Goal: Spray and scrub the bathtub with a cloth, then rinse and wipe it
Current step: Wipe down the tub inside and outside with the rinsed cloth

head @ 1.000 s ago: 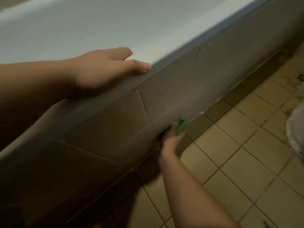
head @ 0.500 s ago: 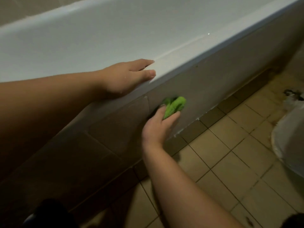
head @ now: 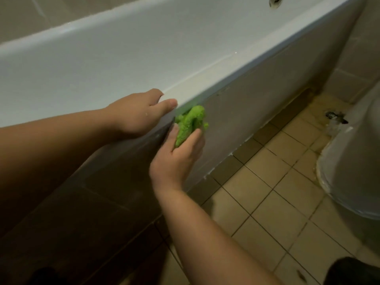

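The white bathtub (head: 216, 70) runs from lower left to upper right, with a tiled side panel (head: 257, 103) below its rim. My left hand (head: 137, 114) rests on the rim, fingers over the inner edge and thumb lying along the top. My right hand (head: 178, 155) holds a bunched bright green cloth (head: 190, 122) against the top of the side panel, just under the rim and right beside my left thumb. The cloth sticks out above my fingers.
Beige floor tiles (head: 267, 202) lie to the right of the tub. A white toilet base (head: 353, 161) stands at the right edge, with a stained corner (head: 320, 105) and a small metal fitting (head: 335, 117) behind it. The tub's overflow fitting (head: 274, 1) shows top right.
My right hand has carried the green cloth up the side panel from near the floor to just under the rim. My left hand has stayed on the rim.
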Demonstrator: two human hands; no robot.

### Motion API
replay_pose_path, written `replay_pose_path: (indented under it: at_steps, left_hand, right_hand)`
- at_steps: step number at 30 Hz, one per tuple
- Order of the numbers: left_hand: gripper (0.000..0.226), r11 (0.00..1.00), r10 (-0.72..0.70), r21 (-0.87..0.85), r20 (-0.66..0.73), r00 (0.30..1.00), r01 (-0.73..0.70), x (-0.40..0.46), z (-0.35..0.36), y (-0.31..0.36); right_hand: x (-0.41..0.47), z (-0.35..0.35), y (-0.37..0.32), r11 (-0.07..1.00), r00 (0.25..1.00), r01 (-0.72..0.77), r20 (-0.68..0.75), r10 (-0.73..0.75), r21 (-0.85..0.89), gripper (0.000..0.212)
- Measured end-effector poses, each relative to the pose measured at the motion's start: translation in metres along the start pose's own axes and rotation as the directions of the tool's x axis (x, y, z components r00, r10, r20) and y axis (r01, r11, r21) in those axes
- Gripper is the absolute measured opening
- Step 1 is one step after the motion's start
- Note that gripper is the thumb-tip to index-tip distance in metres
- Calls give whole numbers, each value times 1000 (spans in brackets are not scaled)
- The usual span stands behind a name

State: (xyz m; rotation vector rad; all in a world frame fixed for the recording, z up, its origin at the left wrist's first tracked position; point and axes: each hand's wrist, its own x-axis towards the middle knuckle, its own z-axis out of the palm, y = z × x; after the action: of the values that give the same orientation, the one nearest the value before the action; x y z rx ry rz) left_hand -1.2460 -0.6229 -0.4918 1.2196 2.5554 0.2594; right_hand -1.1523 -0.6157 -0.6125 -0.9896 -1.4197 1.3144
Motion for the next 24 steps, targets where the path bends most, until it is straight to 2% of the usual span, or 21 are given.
replay_pose_path:
  at_steps: [2,5,6,9,14,16,19,20,22,24]
  left_hand:
    - [67,1000,15,17,-15,1000,-14,1,1,7]
    - [58,998,34,49,-44,998,-32,4,4,17]
    - [57,998,35,62,-52,998,-32,6,5,23]
    - [58,994,51,100,-67,996,-45,20,7,38]
    - [57,996,88,34,-79,993,-85,37,5,45]
    - [58,993,115,25,-88,989,-114,38,5,43]
    - [57,991,135,39,-105,985,-131,39,7,42]
    - [57,989,143,44,-108,984,-139,40,7,44]
    - [55,989,148,48,-111,983,-143,42,8,48]
    - [51,989,147,49,-116,982,-142,48,9,52]
  right_hand:
    - [14,-10,15,998,997,-52,54,53,-21,58]
    - [82,-22,25,951,951,-308,42,307,5,62]
    - [104,-25,24,941,941,-337,29,337,20,63]
    - [125,-30,-3,979,980,-199,23,199,31,65]
    - [65,-23,-17,999,999,33,28,-34,30,58]
    - [90,-26,-13,1000,1000,-13,20,13,12,60]
    - [183,-32,-11,968,968,-244,-47,247,63,62]
    - [210,-36,-15,958,955,-279,-84,284,62,60]
    - [224,-38,-23,963,959,-267,-90,269,41,59]
    - [186,-34,-24,982,982,-187,-25,187,11,62]
